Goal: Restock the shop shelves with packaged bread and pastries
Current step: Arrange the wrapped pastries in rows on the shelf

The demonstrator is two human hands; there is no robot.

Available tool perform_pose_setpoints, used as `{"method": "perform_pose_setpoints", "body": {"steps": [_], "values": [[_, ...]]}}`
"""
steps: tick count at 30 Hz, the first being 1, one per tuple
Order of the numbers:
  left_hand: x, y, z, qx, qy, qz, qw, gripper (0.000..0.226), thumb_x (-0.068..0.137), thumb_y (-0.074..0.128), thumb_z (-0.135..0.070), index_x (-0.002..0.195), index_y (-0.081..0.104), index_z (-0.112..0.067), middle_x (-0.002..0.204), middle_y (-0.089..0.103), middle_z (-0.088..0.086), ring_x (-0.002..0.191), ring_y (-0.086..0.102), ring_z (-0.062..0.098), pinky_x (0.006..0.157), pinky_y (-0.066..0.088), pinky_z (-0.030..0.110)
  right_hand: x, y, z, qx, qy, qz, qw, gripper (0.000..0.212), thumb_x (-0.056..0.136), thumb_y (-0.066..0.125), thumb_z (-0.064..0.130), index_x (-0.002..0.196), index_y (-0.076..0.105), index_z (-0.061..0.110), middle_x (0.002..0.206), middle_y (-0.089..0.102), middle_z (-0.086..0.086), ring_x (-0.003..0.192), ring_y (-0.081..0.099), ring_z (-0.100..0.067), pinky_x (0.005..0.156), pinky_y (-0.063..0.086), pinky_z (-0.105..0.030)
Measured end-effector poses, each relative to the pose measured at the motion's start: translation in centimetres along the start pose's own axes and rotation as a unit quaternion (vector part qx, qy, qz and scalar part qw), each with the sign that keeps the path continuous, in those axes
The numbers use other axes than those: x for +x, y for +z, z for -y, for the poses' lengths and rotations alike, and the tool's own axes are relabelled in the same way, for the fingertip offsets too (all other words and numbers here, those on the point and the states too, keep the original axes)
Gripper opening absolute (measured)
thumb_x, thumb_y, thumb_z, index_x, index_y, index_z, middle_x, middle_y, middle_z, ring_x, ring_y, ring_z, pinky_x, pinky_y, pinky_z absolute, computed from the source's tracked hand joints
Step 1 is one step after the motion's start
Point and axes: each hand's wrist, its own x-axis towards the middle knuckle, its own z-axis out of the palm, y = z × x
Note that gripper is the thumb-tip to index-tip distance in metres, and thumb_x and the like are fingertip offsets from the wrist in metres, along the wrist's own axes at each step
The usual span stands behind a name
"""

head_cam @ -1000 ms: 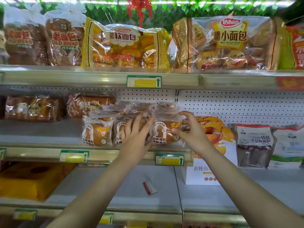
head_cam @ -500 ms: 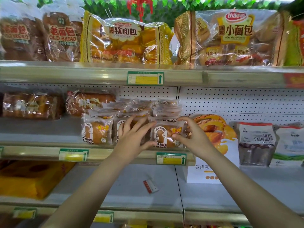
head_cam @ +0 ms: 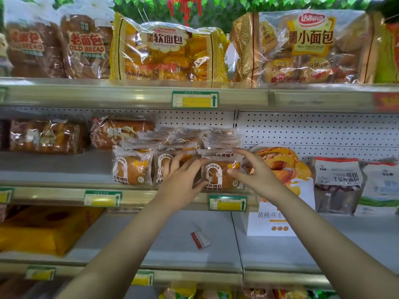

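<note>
Recording from the head view: top shelf (head_cam: 129, 93) carries two brown bags marked "OLD BREAD" (head_cam: 86, 46), a yellow bag marked "软面包" (head_cam: 168, 50) full of golden rolls, and a clear bag marked "小面包 / Mini French bread" (head_cam: 313, 46) holding wrapped small buns. Middle shelf (head_cam: 54, 167): a stacked cluster of single-bun packets, white print beginning "0", the rest too blurred to read. Front row has three; the right-hand bun packet (head_cam: 218, 175) stands upright at the shelf lip, above a green-yellow price tag (head_cam: 227, 202). Right hand (head_cam: 254, 171) pinches that packet's right edge, forefinger over its top corner and thumb on its front. Left hand (head_cam: 181, 180) is spread, fingers lying fairly straight on the middle packet (head_cam: 160, 167), thumb touching the right-hand packet's lower left edge. Just right of it stands a box marked "黄桃燕麦" (head_cam: 280, 221). A small red-white tag (head_cam: 200, 239) lies on the lower shelf (head_cam: 172, 244).
</note>
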Motion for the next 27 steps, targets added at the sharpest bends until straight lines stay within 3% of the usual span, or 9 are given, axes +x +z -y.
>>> {"method": "perform_pose_setpoints", "body": {"steps": [3, 5, 11, 14, 16, 18, 20, 22, 27], "values": [[0.5, -0.4, -0.5, -0.003, 0.010, -0.012, 1.000, 0.056, 0.094, 0.055, -0.050, 0.146, 0.035, -0.038, 0.155, 0.034, -0.012, 0.147, 0.007, 0.015, 0.114, 0.005, 0.037, 0.4, 0.1, 0.4, 0.127, 0.045, -0.068, 0.989, 0.032, 0.096, 0.060, 0.037, 0.128, 0.053, 0.040, 0.117, 0.056, 0.010, 0.103, 0.058, -0.013, 0.089, 0.049, -0.029], [0.8, -0.8, -0.9, -0.025, 0.014, -0.023, 0.999, 0.056, 0.096, 0.052, -0.050, 0.148, 0.032, -0.040, 0.155, 0.034, -0.013, 0.146, 0.009, 0.013, 0.114, 0.009, 0.037, 0.8, 0.0, 0.4, 0.140, 0.068, -0.096, 0.983, 0.023, 0.100, 0.052, 0.033, 0.123, 0.055, 0.038, 0.112, 0.059, 0.004, 0.095, 0.058, -0.015, 0.082, 0.048, -0.029], [4.2, -2.0, -2.3, -0.048, 0.005, -0.046, 0.998, 0.041, 0.097, 0.054, -0.043, 0.138, 0.053, -0.037, 0.143, 0.052, -0.014, 0.137, 0.035, 0.018, 0.113, 0.026, 0.039, 0.2, -0.5, 0.2, 0.040, 0.020, -0.071, 0.996, 0.040, 0.093, 0.065, 0.034, 0.131, 0.056, 0.027, 0.123, 0.055, 0.011, 0.111, 0.052, -0.005, 0.082, 0.040, -0.014], [6.3, -2.7, -3.0, -0.082, 0.010, -0.002, 0.997, 0.036, 0.096, 0.059, -0.037, 0.131, 0.061, -0.030, 0.133, 0.063, -0.006, 0.126, 0.053, 0.021, 0.110, 0.039, 0.046, 0.2, -0.4, 0.2, 0.096, 0.054, -0.089, 0.990, 0.040, 0.094, 0.063, 0.037, 0.132, 0.055, 0.026, 0.117, 0.058, 0.010, 0.103, 0.055, -0.003, 0.080, 0.044, -0.016], [7.6, -2.8, -4.0, -0.102, 0.003, 0.035, 0.994, 0.035, 0.096, 0.061, -0.032, 0.131, 0.063, -0.027, 0.134, 0.063, -0.003, 0.123, 0.057, 0.019, 0.108, 0.042, 0.041, 0.3, -0.6, 0.1, 0.158, 0.083, -0.096, 0.979, 0.040, 0.094, 0.062, 0.038, 0.132, 0.055, 0.027, 0.117, 0.059, 0.011, 0.107, 0.057, -0.009, 0.088, 0.049, -0.026], [8.7, -2.8, -4.9, -0.146, -0.016, 0.078, 0.986, 0.036, 0.095, 0.063, -0.027, 0.131, 0.063, -0.022, 0.135, 0.061, -0.002, 0.122, 0.058, 0.018, 0.106, 0.044, 0.033, 0.1, -0.8, 0.1, 0.170, 0.069, -0.069, 0.981, 0.041, 0.092, 0.067, 0.033, 0.131, 0.055, 0.029, 0.117, 0.057, 0.015, 0.106, 0.058, -0.003, 0.084, 0.051, -0.022], [9.9, -2.7, -5.8, -0.203, -0.030, 0.120, 0.971, 0.037, 0.093, 0.067, -0.022, 0.130, 0.063, -0.017, 0.129, 0.062, -0.003, 0.108, 0.062, 0.013, 0.088, 0.051, 0.017, -0.2, -0.7, -0.1, 0.172, 0.050, -0.038, 0.983, 0.038, 0.089, 0.072, 0.023, 0.123, 0.057, 0.029, 0.111, 0.057, 0.017, 0.092, 0.060, 0.009, 0.070, 0.049, -0.010], [10.9, -2.6, -6.5, -0.158, -0.015, 0.135, 0.978, 0.037, 0.092, 0.068, -0.023, 0.129, 0.064, -0.017, 0.127, 0.062, -0.005, 0.095, 0.056, 0.004, 0.070, 0.040, 0.006, -0.4, -0.3, -0.4, 0.185, 0.041, -0.037, 0.981, 0.027, 0.087, 0.073, 0.012, 0.107, 0.061, 0.026, 0.099, 0.061, 0.015, 0.076, 0.061, 0.015, 0.063, 0.047, -0.006], [12.7, -1.8, -7.6, -0.076, -0.019, 0.169, 0.983, 0.031, 0.093, 0.067, -0.023, 0.124, 0.068, -0.019, 0.127, 0.066, -0.001, 0.110, 0.060, 0.013, 0.088, 0.039, 0.019, -0.4, 0.6, -1.1, 0.228, 0.052, -0.052, 0.971, 0.021, 0.086, 0.073, 0.008, 0.090, 0.066, 0.027, 0.082, 0.072, 0.016, 0.078, 0.067, 0.004, 0.066, 0.053, -0.016]]}}
